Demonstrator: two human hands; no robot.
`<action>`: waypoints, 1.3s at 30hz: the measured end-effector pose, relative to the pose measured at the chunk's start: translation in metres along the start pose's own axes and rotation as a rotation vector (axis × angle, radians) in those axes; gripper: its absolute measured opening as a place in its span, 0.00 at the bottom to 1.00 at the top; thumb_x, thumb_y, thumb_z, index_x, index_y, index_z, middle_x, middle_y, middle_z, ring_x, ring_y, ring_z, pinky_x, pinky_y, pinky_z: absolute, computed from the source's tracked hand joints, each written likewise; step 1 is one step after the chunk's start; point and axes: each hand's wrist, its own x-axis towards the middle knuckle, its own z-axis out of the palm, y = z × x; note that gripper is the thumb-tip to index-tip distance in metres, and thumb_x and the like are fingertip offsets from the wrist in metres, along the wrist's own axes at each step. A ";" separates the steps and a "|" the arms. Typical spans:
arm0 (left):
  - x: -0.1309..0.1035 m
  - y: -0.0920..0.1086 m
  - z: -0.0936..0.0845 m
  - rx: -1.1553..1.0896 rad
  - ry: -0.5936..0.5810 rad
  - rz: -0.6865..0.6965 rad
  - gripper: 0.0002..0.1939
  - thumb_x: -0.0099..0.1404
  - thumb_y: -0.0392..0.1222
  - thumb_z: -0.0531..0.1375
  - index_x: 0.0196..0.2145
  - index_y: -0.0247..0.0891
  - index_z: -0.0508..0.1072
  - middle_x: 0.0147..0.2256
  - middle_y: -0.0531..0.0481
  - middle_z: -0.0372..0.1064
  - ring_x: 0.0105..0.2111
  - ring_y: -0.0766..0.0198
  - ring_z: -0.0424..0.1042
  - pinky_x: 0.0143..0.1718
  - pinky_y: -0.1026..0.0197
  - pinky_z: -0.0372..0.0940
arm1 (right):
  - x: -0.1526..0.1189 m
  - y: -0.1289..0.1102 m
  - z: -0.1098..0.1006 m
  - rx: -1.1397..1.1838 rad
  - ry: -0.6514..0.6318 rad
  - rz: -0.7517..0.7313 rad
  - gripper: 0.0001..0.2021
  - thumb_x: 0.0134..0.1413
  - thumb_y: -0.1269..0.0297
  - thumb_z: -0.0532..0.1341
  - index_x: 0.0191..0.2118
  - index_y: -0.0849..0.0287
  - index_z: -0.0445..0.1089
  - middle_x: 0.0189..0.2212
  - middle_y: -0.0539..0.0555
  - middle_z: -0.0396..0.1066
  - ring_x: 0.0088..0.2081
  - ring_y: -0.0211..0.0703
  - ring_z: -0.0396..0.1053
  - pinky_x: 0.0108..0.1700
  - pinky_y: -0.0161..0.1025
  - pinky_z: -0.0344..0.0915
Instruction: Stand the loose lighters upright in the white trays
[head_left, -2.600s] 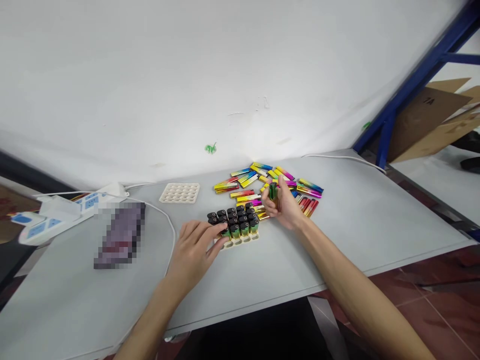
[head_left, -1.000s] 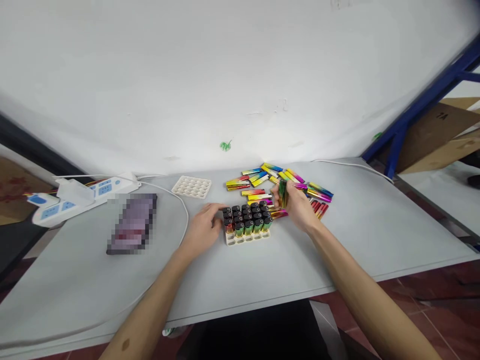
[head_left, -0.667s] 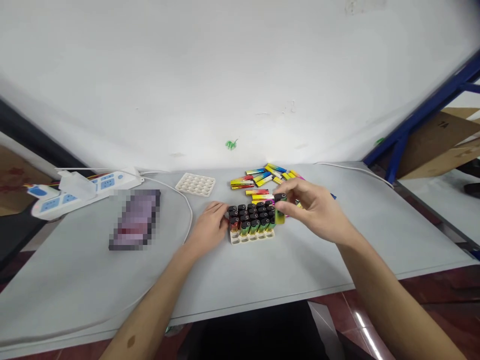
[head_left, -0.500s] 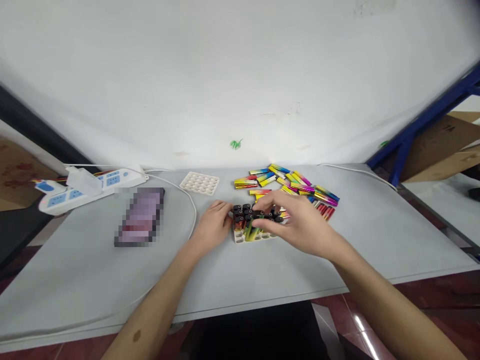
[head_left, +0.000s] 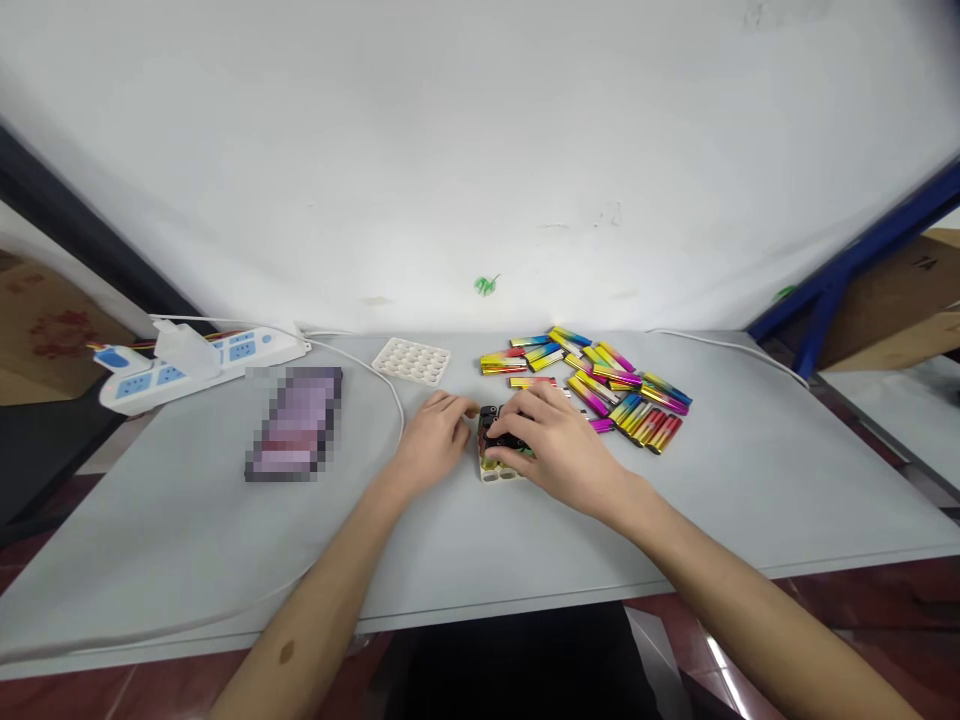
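A small off-white tray [head_left: 491,477] with rows of holes holds several upright tubes with black caps [head_left: 489,411]. Over this tray, my right hand [head_left: 551,435] is closed with thumb and fingers around a black-topped tube [head_left: 507,441], low among the others; the hand hides much of the tray. My left hand [head_left: 435,435] rests on the table with bent fingers, its fingertips against the tray's left side. Behind and to the right lies a loose pile of shiny metallic tubes [head_left: 592,392] in yellow, red, blue and magenta.
Another off-white tray [head_left: 412,361] with its holes bare lies behind my left hand. A pixelated phone-like object [head_left: 295,425] and a power strip [head_left: 202,365] are at the left. A white cable [head_left: 390,385] curves across the grey table [head_left: 750,480]. Cardboard boxes stand on both sides.
My right hand has lowered a greenish-yellow, black-topped tube, tilted half a second ago, into the tray. My left hand stays at the tray's left side. The whole view has shifted slightly.
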 end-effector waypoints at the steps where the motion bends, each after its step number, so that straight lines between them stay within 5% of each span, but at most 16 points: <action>1: 0.000 0.000 0.000 0.000 0.002 0.004 0.17 0.65 0.28 0.49 0.43 0.40 0.72 0.42 0.48 0.75 0.48 0.54 0.67 0.47 0.51 0.66 | 0.000 0.000 0.001 0.004 0.003 -0.003 0.06 0.59 0.61 0.65 0.41 0.55 0.76 0.38 0.56 0.74 0.43 0.51 0.64 0.47 0.49 0.64; 8: 0.000 0.001 0.000 -0.017 -0.009 -0.038 0.17 0.65 0.29 0.49 0.44 0.40 0.72 0.42 0.46 0.75 0.49 0.53 0.68 0.49 0.49 0.66 | -0.002 0.013 -0.013 0.067 0.120 0.080 0.09 0.65 0.58 0.59 0.38 0.56 0.74 0.36 0.56 0.75 0.42 0.49 0.66 0.47 0.48 0.63; 14: -0.004 0.004 -0.005 -0.445 0.047 -0.073 0.19 0.72 0.44 0.48 0.58 0.40 0.61 0.52 0.44 0.72 0.52 0.58 0.71 0.55 0.51 0.64 | -0.014 0.080 -0.011 0.066 0.286 0.349 0.14 0.67 0.58 0.55 0.32 0.55 0.72 0.32 0.54 0.75 0.37 0.48 0.68 0.45 0.47 0.62; 19: -0.007 0.009 -0.002 -0.492 -0.104 -0.044 0.45 0.56 0.56 0.68 0.64 0.42 0.54 0.60 0.40 0.65 0.57 0.51 0.68 0.59 0.50 0.63 | -0.041 0.128 0.010 -0.001 0.420 0.508 0.15 0.66 0.56 0.54 0.32 0.56 0.73 0.33 0.57 0.77 0.39 0.51 0.70 0.48 0.50 0.63; 22: -0.006 0.017 0.002 -0.358 -0.181 -0.151 0.46 0.52 0.55 0.71 0.64 0.46 0.57 0.60 0.43 0.66 0.56 0.50 0.69 0.56 0.49 0.66 | -0.053 0.141 0.011 -0.035 0.454 0.587 0.16 0.65 0.53 0.54 0.34 0.56 0.75 0.32 0.58 0.77 0.38 0.53 0.70 0.44 0.50 0.64; 30: 0.000 0.022 0.004 -0.234 -0.161 -0.163 0.33 0.54 0.53 0.69 0.55 0.44 0.67 0.49 0.49 0.75 0.48 0.53 0.75 0.46 0.55 0.70 | -0.060 0.148 0.011 -0.004 0.438 0.652 0.17 0.65 0.53 0.54 0.35 0.56 0.75 0.34 0.58 0.77 0.40 0.54 0.70 0.46 0.50 0.64; 39: 0.001 0.016 -0.006 -0.174 -0.157 -0.169 0.33 0.54 0.54 0.68 0.55 0.45 0.67 0.49 0.51 0.76 0.48 0.55 0.75 0.47 0.57 0.70 | -0.049 0.121 0.025 -0.070 0.219 0.429 0.11 0.65 0.61 0.55 0.40 0.57 0.75 0.38 0.59 0.75 0.45 0.56 0.66 0.50 0.53 0.64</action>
